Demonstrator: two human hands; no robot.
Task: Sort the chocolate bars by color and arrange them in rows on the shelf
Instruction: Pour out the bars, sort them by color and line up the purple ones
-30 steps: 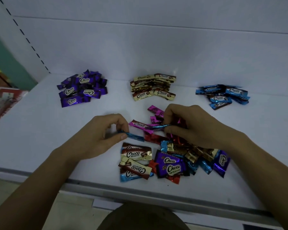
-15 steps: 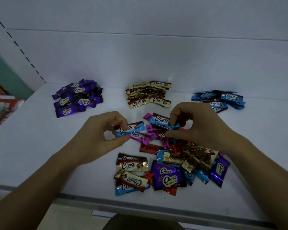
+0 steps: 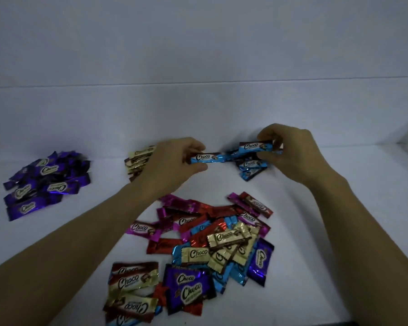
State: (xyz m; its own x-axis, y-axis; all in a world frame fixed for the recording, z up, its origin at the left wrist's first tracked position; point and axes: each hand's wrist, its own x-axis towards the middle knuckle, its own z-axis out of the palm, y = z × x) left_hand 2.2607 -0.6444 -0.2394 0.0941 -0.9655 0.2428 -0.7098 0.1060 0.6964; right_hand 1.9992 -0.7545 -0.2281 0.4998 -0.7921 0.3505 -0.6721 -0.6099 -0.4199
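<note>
With the mixed pile lying nearer than both wrists, the left hand pinches one blue bar and the right hand another blue bar, probably best laid flat onto the blue pile just below the right hand, clear of the gold pile behind the left hand.

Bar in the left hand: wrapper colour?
The bar in the left hand is blue with a dark top edge; head view shows it best.
</note>
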